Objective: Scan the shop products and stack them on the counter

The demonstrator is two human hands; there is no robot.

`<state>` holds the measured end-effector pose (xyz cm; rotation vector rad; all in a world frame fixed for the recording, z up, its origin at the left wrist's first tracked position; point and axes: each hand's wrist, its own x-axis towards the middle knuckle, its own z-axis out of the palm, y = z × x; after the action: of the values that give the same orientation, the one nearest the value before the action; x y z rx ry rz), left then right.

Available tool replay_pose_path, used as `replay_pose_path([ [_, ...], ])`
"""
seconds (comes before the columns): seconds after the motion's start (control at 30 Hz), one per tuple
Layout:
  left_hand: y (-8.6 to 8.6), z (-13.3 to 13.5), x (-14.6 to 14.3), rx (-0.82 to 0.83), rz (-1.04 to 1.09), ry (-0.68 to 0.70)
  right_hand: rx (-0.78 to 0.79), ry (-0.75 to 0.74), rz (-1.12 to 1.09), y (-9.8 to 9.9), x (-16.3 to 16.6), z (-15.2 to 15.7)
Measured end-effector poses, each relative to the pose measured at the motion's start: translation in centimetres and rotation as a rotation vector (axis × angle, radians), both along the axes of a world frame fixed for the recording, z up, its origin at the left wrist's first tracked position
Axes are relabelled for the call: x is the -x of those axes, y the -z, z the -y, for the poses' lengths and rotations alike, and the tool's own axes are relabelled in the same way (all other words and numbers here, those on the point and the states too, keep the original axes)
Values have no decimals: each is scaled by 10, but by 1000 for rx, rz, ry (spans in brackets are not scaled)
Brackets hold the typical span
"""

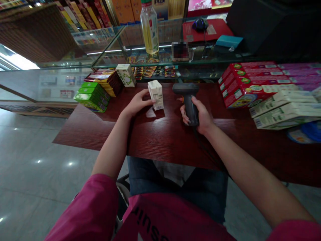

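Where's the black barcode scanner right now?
The scanner is in the right hand, right of centre in the head view, with the white carton in the left hand to its left.

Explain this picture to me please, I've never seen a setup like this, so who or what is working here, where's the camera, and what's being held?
There's no machine here, just a person's two bare hands. The single picture comes from a camera worn on that person's head, looking forward and down, so you see their own arms.

The left hand has its grip on a small white carton, held upright. The right hand grips a dark handheld scanner with a cable.

On the reddish-brown counter, green boxes sit to the left and red boxes to the right. Beyond, a bottle stands on glass.
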<state>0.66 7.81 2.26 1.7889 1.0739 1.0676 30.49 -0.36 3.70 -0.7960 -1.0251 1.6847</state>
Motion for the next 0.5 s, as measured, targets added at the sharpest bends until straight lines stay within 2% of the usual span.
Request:
replay_pose_path([
  [0.17,13,-11,-14,174,302,-238,-20,-81,14,-6,3,8],
  [0.33,14,-13,-14,185,326,-275,-57,-172,35,-9,9,17],
  [0.5,14,-12,-17,174,352,-289,-76,-187,46,-11,11,21],
])
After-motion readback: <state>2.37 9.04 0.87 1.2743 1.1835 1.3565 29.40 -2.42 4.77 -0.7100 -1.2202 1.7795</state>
